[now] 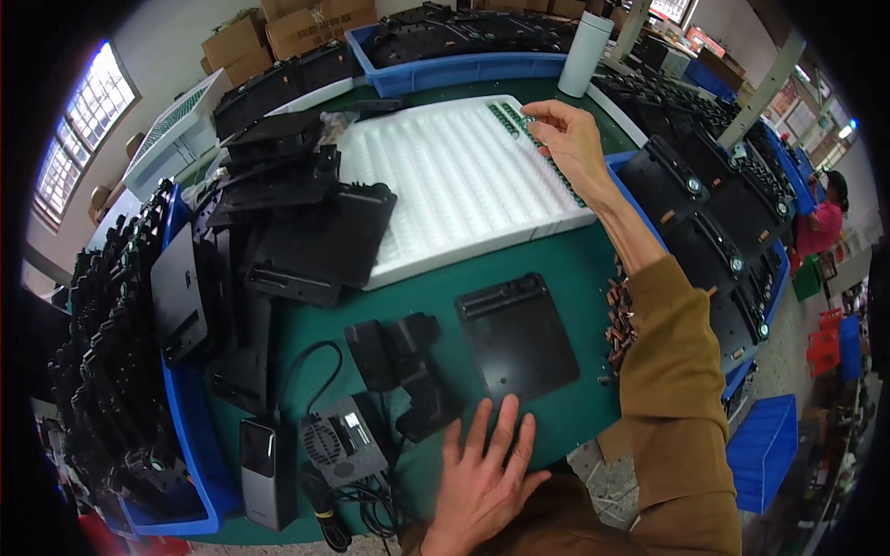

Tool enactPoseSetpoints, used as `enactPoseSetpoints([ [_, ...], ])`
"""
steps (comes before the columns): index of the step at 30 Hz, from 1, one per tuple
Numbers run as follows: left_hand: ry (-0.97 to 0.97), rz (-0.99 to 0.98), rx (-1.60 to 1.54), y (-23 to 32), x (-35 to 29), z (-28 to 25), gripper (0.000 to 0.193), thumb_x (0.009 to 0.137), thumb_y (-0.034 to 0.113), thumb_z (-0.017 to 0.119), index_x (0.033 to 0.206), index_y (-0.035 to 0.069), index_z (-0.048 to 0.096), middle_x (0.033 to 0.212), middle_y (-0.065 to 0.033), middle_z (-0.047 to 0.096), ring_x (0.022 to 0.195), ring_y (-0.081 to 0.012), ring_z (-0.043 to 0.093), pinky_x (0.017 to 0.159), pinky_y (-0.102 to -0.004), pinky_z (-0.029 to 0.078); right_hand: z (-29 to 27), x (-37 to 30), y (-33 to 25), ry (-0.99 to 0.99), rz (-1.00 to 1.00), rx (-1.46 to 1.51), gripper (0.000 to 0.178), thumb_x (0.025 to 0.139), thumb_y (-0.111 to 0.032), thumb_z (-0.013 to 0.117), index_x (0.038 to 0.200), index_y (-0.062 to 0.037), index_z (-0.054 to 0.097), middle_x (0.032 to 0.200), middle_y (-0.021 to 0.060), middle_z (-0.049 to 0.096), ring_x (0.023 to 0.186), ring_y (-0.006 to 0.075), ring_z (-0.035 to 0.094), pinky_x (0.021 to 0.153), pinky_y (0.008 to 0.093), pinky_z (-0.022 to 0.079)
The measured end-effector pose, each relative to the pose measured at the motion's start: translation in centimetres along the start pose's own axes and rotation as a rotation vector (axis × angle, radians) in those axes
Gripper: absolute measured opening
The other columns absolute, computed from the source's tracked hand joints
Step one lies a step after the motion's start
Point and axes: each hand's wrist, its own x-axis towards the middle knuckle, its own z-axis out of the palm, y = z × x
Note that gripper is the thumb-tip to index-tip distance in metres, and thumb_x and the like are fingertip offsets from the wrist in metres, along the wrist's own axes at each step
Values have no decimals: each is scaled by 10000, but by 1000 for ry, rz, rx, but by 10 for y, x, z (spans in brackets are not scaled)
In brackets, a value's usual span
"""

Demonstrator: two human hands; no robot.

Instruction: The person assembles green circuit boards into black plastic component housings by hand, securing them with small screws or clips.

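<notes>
My left hand point(487, 477) lies with its fingers spread near the table's front edge. Its fingertips reach the near edge of a flat black plastic panel point(521, 338), which has a raised strip along its far side. Farther off to the right, my right hand point(573, 139) is over the far right corner of a white foam tray point(436, 181). Its thumb and index finger are pinched together beside a row of small green parts point(505, 120) in the tray. Whatever may be between those fingertips is too small to make out. Most of the tray's visible pockets look white.
Stacked black panels point(324, 232) overlap the tray's left side. Black blocks point(394, 357), a grey box-shaped device point(345, 440) with cables and a power bank point(267, 473) lie at the front left. Copper-coloured pieces point(619, 320) are heaped beside my right sleeve. A white bottle point(585, 56) stands behind.
</notes>
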Motion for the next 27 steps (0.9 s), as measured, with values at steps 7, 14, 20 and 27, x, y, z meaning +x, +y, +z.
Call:
enactPoseSetpoints([
  [7,29,-11,12,-7,-8,4,740,713,409,805,1331,78,567,1506,-152,421,1365,-377,397,1095,-574,301,-23,-121,-55,-468,341,182,219,895,-93,642,1098,-45,709,850,-21,631,780,44,571,662,191,476],
  [14,21,12,26,-2,-8,3,720,763,416,773,1357,77,549,1524,-151,401,1376,-380,381,1110,-573,284,-26,-149,-30,-462,345,138,174,886,-69,678,1052,-30,711,817,-34,632,725,30,544,619,192,436],
  [20,15,9,33,-3,-8,3,720,768,419,766,1365,83,546,1532,-151,392,1375,-382,380,1114,-574,279,-18,-151,-21,-433,284,164,169,865,-60,703,1025,-8,715,778,-33,641,685,27,531,604,193,411],
  [27,14,8,31,-4,-8,2,724,758,417,772,1364,89,549,1531,-154,392,1374,-388,378,1112,-577,281,-19,-155,-19,-444,286,116,193,863,-57,695,1048,-11,721,783,-25,643,696,37,537,620,208,420],
])
